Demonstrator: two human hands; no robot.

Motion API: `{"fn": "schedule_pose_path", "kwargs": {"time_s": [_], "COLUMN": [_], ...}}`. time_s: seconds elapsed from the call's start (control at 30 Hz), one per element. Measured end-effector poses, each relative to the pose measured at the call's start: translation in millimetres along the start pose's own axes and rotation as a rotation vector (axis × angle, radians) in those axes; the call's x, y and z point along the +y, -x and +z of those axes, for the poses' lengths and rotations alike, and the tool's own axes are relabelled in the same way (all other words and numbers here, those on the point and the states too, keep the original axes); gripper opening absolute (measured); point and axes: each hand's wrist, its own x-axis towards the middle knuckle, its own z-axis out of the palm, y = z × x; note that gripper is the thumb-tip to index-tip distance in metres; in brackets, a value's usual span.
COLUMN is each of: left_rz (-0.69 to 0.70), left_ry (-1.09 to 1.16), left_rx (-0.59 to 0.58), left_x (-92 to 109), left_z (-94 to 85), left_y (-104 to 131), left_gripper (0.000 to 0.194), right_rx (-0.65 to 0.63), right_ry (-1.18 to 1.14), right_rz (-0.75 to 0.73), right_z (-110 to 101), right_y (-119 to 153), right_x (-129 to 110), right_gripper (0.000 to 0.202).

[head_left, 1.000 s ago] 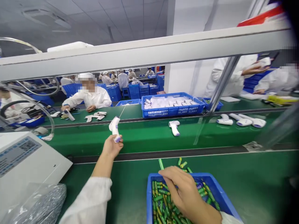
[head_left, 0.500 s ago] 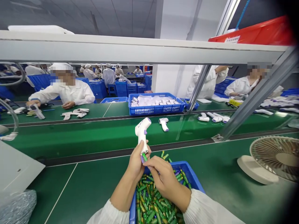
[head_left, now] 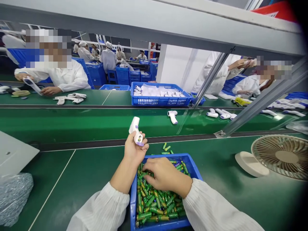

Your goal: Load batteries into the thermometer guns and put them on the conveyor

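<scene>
My left hand (head_left: 134, 149) is closed around the handle of a white and purple infrared thermometer (head_left: 134, 125). The bottom of the handle faces me, and a battery end shows in its opening. Low over a blue bin (head_left: 196, 168) of loose batteries (head_left: 154, 200), my right hand (head_left: 163, 175) has its thumb and fingers apart and bent. Its fingertips are at the green and gold batteries, and I see none held between them. A few batteries (head_left: 166, 147) lie on the green table just beyond the bin.
Another thermometer (head_left: 172, 117) lies on the green conveyor (head_left: 96, 126). Behind it stands a blue basket (head_left: 161, 102) with thermometers. A fan (head_left: 284, 157) is at the right, a plastic bag (head_left: 15, 195) at the left. A slanted metal post (head_left: 260, 96) and overhead shelf cross the view. Co-workers sit opposite.
My right hand has left the thermometer's handle and moved down to the batteries in the bin. My left hand has tilted the thermometer, its handle end toward me. The camera view has dipped.
</scene>
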Motion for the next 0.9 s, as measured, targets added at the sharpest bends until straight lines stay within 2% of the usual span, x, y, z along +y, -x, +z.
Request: {"fn": "schedule_pose_path", "kwargs": {"time_s": [0.03,0.1,0.2,0.27,0.33,0.43,0.57,0.73,0.83,0.9], "left_rz": [-0.004,-0.008,0.004,0.004,0.001,-0.027,-0.09,-0.119,-0.131,-0.149], "left_ry": [0.008,0.002,-0.01,-0.028,-0.085,-0.211,-0.311,-0.305,-0.293,-0.296], "left_rx": [0.011,0.02,0.044,0.067,0.069,0.025,-0.029,-0.02,0.033,0.01], "left_x": [1,0,-1,-2,-5,-12,-20,-20,-19,-19], "left_z": [-0.4,-0.3,0.6,1.3,2.4,4.8,7.2,5.8,4.7,4.4], "left_y": [0,-1,-1,-2,-2,2,8,9,8,9], "left_gripper": [0.012,0.013,0.013,0.013,0.015,0.023,0.032,0.031,0.027,0.025], "right_rx": [-0.073,-0.138,-0.084,0.095,0.371,0.715,0.885,0.902,0.792,0.712], "right_ry": [0.086,0.19,0.13,-0.047,-0.225,-0.307,-0.255,-0.083,-0.028,-0.08], "right_rz": [-0.039,-0.086,-0.107,-0.068,-0.041,-0.083,-0.057,-0.112,-0.126,-0.092], "right_z": [3,8,6,0,-5,-9,-11,-14,-16,-16], "right_y": [0,-1,-1,-1,-2,-3,-3,-2,-3,-3], "right_x": [0,-1,-4,-6,-7,-4,3,6,6,5], "right_gripper": [0.007,0.012,0.009,0.01,0.024,0.032,0.027,0.034,0.03,0.032]}}
